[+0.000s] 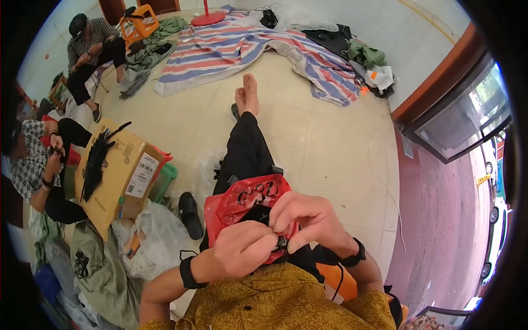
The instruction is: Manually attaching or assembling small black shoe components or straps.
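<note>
Small black piece (281, 242) is sitting between the left hand (245, 248) and the right hand (308, 217), just over a red plastic bag (223, 212) on the wearer's lap. Pale tiled floor (330, 159) is spreading under everything, and a sheet striped in red, white and blue (220, 55) is covering part of its far side, lying rumpled. Two people are sitting on the left: one in a striped shirt (102, 27) farther back, the other in a patterned top (30, 146) nearer, bringing both hands together in front. Black trousers (242, 154) are covering the wearer's outstretched legs, and bare feet (250, 91) are showing beyond them. A cardboard box (113, 190) is standing near the closer person. Grey-green cloth (102, 269) is lying heaped on the near side of the box, beside a clear plastic bag (159, 242). An orange stool (140, 27) is standing at the back. The red bag is lying spread over the lap, something dark showing inside it. A bundle of black strips (94, 170) is resting on the box, and a black slipper (190, 215) is lying left of the legs. The left hand is curling its fingers tightly, gripping the black piece; the right is pinching it between thumb and forefinger. Its exact kind is remaining too small to tell.
</note>
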Tool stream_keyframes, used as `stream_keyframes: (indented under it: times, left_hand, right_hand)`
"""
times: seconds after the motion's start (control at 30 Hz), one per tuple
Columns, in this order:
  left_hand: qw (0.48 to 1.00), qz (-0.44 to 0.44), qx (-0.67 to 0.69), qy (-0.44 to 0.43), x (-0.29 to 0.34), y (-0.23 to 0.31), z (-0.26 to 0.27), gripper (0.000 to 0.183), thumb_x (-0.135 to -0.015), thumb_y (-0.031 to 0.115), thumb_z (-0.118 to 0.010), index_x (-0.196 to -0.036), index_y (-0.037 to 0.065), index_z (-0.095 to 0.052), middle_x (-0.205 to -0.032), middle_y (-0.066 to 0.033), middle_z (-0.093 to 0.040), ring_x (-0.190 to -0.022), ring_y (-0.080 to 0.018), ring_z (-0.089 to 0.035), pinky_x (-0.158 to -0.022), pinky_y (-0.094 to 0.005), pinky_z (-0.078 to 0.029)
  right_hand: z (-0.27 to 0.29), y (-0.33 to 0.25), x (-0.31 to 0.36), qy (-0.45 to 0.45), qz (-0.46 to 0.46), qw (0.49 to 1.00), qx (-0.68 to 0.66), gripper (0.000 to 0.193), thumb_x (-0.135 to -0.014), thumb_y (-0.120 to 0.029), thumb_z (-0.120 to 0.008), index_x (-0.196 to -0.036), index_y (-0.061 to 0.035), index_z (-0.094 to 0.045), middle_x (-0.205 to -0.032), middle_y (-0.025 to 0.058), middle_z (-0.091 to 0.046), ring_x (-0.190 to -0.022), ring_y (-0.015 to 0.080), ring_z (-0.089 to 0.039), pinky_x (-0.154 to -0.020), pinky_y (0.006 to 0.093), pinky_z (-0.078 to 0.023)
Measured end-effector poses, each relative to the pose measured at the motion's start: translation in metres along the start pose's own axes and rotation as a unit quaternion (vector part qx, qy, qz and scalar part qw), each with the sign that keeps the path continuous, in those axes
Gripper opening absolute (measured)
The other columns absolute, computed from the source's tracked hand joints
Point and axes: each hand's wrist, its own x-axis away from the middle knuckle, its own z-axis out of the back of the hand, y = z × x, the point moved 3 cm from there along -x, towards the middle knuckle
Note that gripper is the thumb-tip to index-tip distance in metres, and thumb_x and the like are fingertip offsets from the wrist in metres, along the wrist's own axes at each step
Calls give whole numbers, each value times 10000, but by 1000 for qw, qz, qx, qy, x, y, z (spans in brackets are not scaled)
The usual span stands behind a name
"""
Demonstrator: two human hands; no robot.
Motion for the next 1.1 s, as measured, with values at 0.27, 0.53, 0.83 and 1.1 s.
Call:
stream_keyframes:
  times: [0.27, 0.53, 0.83, 1.1]
  left_hand:
    - [991, -78, -94, 57, -7, 1, 1, 294, -585, 32, -614, -866, -19, -543, -725, -94, -538, -637, -231, -539, -534, -306, -479]
    - [986, -89, -132, 40, -10, -1, 0, 268, -596, 63, -594, -847, -19, -545, -704, -84, -520, -645, -224, -531, -555, -329, -485]
    - [972, -108, -209, 6, -14, -5, 4, 295, -615, -7, -601, -887, -27, -489, -727, -107, -521, -650, -262, -538, -562, -375, -491]
    - [970, -102, -219, -19, -13, -9, 3, 276, -640, 13, -591, -891, -26, -482, -712, -100, -506, -630, -251, -531, -555, -359, -485]
  right_hand:
    - [-1, 12, -1, -31, -3, 993, -115, 240, -604, 3, -725, -775, 10, -557, -871, 67, -526, -809, 153, -488, -699, 260, -388]
    - [-3, 19, 2, -21, -41, 982, -182, 258, -586, 15, -729, -766, 1, -544, -838, 45, -512, -826, 147, -495, -714, 257, -381]
    - [-6, 23, 1, 61, -82, 964, -245, 277, -609, 29, -685, -842, -4, -539, -858, 13, -496, -795, 99, -482, -709, 230, -384]
    - [-1, 28, -2, 76, -73, 986, -131, 244, -582, 15, -707, -750, -18, -534, -806, 8, -524, -720, 78, -458, -625, 229, -360]
